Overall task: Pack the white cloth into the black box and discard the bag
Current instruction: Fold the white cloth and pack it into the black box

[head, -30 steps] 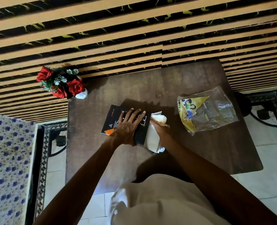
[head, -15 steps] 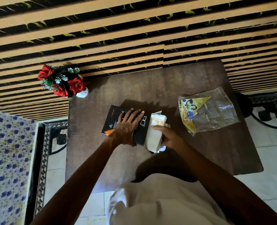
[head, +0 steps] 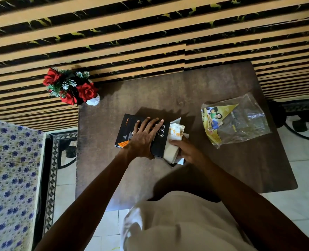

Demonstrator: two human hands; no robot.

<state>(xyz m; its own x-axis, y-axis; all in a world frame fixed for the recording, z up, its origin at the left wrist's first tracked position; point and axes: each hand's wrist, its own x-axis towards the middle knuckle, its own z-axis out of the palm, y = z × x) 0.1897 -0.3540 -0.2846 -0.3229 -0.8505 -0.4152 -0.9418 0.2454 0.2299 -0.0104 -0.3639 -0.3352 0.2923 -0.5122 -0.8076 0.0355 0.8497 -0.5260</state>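
**Cloth at the box's right end, bag lying apart on the table**

Left hand (head: 143, 140): flat on top of the black box (head: 126, 132), palm down, fingers spread, pointing away from the body. It covers most of the lid's middle; only the box's left part (white lettering, orange corner) and a strip at its right show.

Right hand (head: 186, 151): curled around the near end of the white cloth (head: 173, 140), thumb on top, fingers wrapped under. Grip closed on the cloth.

Cloth: folded bundle, white with an orange-yellow print at its far end. It sits against the open right end of the box, touching it. Can't tell how much of it is inside; most of the bundle is visible outside. A white flap of the box (head: 176, 121) sticks up behind the cloth's far end; another pale piece shows under the right hand, can't tell whether it's flap or cloth.

Bag (head: 240, 122): clear plastic, crumpled, with a yellow printed insert at its left side. Lies flat on the table (head: 186, 91) well to the right of the box, touching neither hand.

Table: dark brown, set against a striped wall. Red flowers (head: 69, 86) in a small white vase stand on its far-left corner, well apart from the box.
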